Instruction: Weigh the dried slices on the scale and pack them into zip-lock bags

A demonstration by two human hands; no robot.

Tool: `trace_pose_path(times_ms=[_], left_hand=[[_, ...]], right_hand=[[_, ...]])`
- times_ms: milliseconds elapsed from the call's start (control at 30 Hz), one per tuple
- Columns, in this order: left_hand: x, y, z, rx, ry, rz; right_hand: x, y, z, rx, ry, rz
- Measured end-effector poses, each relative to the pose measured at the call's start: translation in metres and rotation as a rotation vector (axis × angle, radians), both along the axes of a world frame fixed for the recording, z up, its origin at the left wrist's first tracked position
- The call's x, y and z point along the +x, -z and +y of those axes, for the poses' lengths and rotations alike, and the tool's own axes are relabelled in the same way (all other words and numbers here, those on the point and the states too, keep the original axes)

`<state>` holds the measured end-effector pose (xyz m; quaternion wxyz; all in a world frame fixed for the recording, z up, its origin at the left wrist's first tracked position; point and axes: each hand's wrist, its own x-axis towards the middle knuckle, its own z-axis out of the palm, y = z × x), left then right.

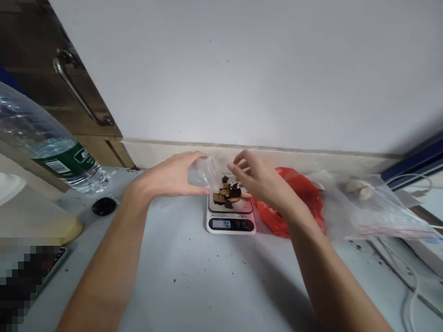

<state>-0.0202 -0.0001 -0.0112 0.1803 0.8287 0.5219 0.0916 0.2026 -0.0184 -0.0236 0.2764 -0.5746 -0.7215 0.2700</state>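
Fingers point(241, 174) of right hand point(261, 180), half-curled and apart, hover just above-right of jagged brown-black dried slices point(226, 191) on white digital scale point(235, 215); left hand point(169, 176) grips clear plastic bag point(209, 173) just left.

Red, Black and Brown over Pale Grey

At the left hand point(173, 177), a colourless bag point(203, 174); below the right hand point(258, 179), brown and black pieces point(226, 196) on a white scale point(231, 231) with a black panel point(238, 224). Beside that hand, a red bag point(314, 198). Left of both, a green bottle label point(65, 160). Dark specks point(175, 280) dot the pale grey counter point(162, 258).
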Motion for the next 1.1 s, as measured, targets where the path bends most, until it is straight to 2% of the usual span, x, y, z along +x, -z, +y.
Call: trace_pose_path(times_ms=[133, 233, 367, 800, 1100], left_hand=[[-0.008, 0.005, 0.006, -0.176, -0.023, 0.051], [-0.006, 0.008, 0.008, -0.257, -0.012, 0.064], [-0.001, 0.010, 0.007, -0.307, 0.030, 0.061], [0.002, 0.021, 0.011, -0.298, 0.115, 0.025], [0.004, 0.025, 0.011, -0.310, 0.130, -0.007]], right_hand=[[0.001, 0.000, -0.001, -0.175, 0.036, -0.387], [-0.004, 0.007, 0.002, -0.238, -0.012, -0.490], [-0.009, 0.018, 0.009, -0.226, -0.063, -0.539], [-0.001, 0.025, 0.019, -0.164, -0.086, -0.445], [0.010, 0.025, 0.025, -0.181, -0.081, -0.278]])
